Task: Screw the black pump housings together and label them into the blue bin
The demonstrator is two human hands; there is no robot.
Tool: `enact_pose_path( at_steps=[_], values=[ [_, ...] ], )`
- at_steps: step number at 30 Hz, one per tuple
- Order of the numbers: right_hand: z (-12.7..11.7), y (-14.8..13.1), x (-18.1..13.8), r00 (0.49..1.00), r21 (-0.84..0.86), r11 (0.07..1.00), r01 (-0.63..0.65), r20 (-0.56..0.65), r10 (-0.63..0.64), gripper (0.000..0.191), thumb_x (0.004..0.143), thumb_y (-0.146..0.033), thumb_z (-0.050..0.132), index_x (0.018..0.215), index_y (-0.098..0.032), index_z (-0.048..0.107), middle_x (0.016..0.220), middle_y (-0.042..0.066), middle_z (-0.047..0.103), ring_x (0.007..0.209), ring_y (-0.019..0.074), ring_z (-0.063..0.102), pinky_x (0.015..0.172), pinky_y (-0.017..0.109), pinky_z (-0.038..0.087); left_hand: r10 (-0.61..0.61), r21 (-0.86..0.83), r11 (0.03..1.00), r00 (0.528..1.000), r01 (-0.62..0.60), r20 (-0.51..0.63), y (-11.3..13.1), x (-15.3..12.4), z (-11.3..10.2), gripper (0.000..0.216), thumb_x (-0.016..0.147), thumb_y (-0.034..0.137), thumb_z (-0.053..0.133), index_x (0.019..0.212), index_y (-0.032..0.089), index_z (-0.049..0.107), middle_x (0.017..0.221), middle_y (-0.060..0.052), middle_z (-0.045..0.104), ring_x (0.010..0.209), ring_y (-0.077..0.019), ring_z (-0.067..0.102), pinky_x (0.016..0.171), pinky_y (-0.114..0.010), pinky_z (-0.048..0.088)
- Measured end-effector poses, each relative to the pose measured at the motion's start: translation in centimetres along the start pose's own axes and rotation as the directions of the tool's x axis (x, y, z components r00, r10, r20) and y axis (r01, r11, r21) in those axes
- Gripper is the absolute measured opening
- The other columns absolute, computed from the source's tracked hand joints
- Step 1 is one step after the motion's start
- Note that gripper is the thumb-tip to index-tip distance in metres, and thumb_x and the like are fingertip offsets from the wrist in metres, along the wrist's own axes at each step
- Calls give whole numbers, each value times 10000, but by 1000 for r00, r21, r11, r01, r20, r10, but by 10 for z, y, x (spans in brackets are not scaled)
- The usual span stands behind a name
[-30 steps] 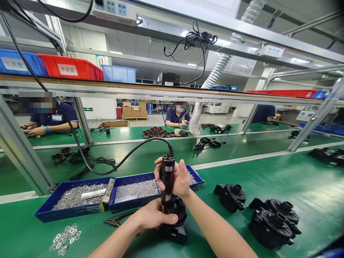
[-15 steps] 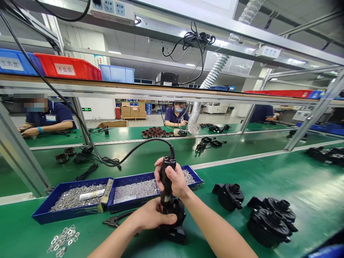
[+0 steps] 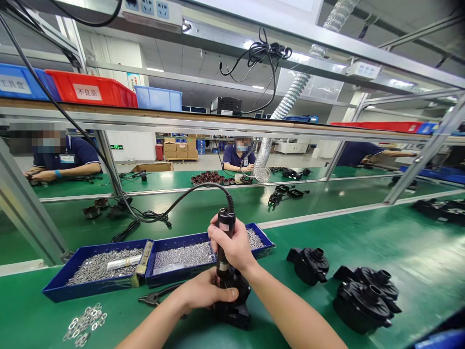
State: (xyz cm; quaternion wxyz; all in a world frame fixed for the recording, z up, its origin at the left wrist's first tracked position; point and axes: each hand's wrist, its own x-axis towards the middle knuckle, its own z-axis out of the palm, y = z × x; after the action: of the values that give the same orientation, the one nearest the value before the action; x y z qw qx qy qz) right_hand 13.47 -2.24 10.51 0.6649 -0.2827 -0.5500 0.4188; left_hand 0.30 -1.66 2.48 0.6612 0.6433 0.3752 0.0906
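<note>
My right hand (image 3: 233, 242) is wrapped round a black corded electric screwdriver (image 3: 224, 224), held upright with its cable rising from the top. The driver's lower end points down into a black plastic housing (image 3: 236, 312) on the green bench; its tip is hidden. My left hand (image 3: 209, 291) grips the housing's near left side, thumb across it, close to the driver's nose. Beside my left wrist lies a pair of pliers (image 3: 154, 297), partly covered by my forearm.
Blue trays of small metal screws (image 3: 105, 266) and metal parts (image 3: 181, 257) stand behind my hands. Loose metal rings (image 3: 85, 322) lie at left. Several black housings (image 3: 363, 305) sit at right. The driver's cable (image 3: 181, 198) arcs leftward. Co-workers sit beyond the shelf (image 3: 203, 118).
My right hand has turned and shifted its grip round the screwdriver, its thumb now off the top. The driver sits slightly differently. My left hand and the housing have barely moved.
</note>
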Motion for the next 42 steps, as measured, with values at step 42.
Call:
enact_pose_path(
  at_steps=[42],
  values=[
    [-9, -2, -1, 985, 43, 999, -2, 175, -6, 405, 850, -428, 892, 1078, -188, 657, 685, -19, 680, 511, 120, 600, 495, 236, 512, 165, -195, 970, 982, -146, 87, -6, 4, 6, 655, 669, 485, 963, 1180, 155, 721, 1154, -96, 744, 1118, -292, 642, 1033, -418, 453]
  ],
)
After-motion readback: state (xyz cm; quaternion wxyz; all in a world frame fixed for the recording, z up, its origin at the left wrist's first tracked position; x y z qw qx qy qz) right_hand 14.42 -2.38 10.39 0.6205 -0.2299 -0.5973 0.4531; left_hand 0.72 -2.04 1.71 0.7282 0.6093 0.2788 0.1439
